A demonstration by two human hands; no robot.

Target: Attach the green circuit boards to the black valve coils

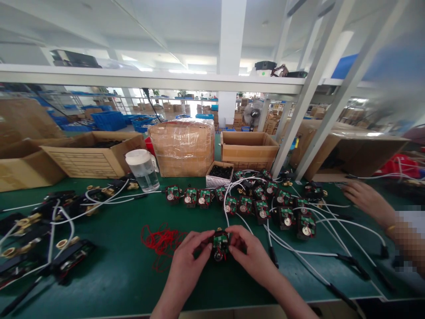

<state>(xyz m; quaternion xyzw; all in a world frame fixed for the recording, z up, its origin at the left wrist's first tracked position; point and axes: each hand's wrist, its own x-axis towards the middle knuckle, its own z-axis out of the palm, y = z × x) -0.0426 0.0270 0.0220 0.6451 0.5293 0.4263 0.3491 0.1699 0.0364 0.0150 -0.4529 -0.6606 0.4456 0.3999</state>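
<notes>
Near the front of the green table, my left hand (191, 257) and my right hand (247, 250) grip a small black device with a green circuit board (220, 243) from both sides. Its board faces up, with a round metallic part at the lower end. The fingertips and thumbs of both hands press on its edges. Just left of it lies a tangle of thin red wires (162, 241), partly behind my left hand. Behind my hands, several similar black devices with green boards (245, 204) stand in rows, with white cables among them.
Devices with brass fittings (68, 259) lie at the left. A water jug (142, 169), a small box of black parts (219, 175) and cardboard boxes (182, 148) line the back. A metal post (299, 128) rises at right. Another person's hand (370, 201) reaches in there.
</notes>
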